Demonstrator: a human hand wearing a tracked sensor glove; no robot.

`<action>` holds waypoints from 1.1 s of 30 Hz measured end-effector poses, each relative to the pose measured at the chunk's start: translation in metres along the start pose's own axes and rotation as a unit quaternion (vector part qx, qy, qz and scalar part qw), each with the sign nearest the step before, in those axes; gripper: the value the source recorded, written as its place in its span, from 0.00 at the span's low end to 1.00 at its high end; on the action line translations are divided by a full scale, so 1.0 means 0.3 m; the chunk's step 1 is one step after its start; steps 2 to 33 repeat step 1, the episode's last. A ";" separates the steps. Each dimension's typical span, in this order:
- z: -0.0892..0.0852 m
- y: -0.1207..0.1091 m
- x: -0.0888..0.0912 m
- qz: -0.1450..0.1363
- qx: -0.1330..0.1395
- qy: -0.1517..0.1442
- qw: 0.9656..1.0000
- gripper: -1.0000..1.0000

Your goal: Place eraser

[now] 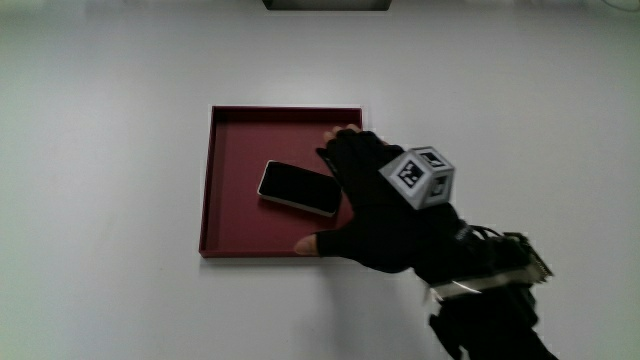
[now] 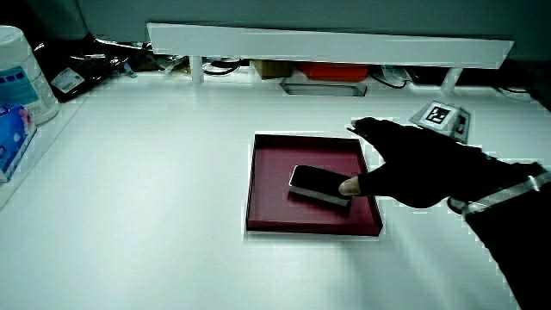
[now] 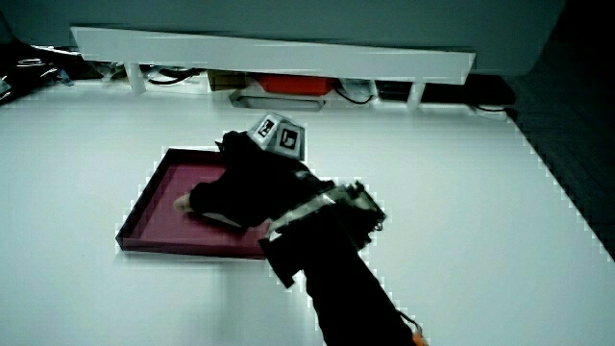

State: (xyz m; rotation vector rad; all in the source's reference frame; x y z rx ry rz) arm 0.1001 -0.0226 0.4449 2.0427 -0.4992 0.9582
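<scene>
Half the eraser (image 3: 223,218) under hands (image 3: 252,187)

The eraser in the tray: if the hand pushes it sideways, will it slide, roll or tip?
The eraser lies flat and slab-shaped in the tray, so it would probably slide, not roll or tip. Its dark top looks glossy, perhaps slippery. The tray's low rim would likely stop it.
</scene>
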 end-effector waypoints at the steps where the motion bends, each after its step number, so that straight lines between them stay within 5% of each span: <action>1: 0.013 -0.025 0.001 -0.005 -0.001 0.009 1.000 0.00; 33: 0.013 -0.025 0.001 -0.005 -0.001 0.009 1.000 0.00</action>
